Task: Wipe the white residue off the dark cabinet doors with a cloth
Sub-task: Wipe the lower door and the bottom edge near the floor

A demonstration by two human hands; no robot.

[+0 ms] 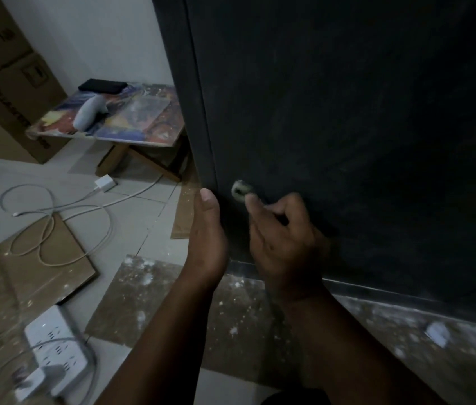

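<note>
The dark cabinet door fills the right of the view, with faint pale smears on its surface. Low on the door near its left edge sits a small round pale knob. My left hand holds that left edge, thumb on the front and fingers hidden behind it. My right hand has its fingers curled, and the index fingertip is on the knob; the thumb is hidden. No cloth is visible in either hand.
A metal strip runs under the door. Speckled cardboard sheets cover the floor. A white power strip, a charger with coiled cable, a low painted table and cardboard boxes lie to the left.
</note>
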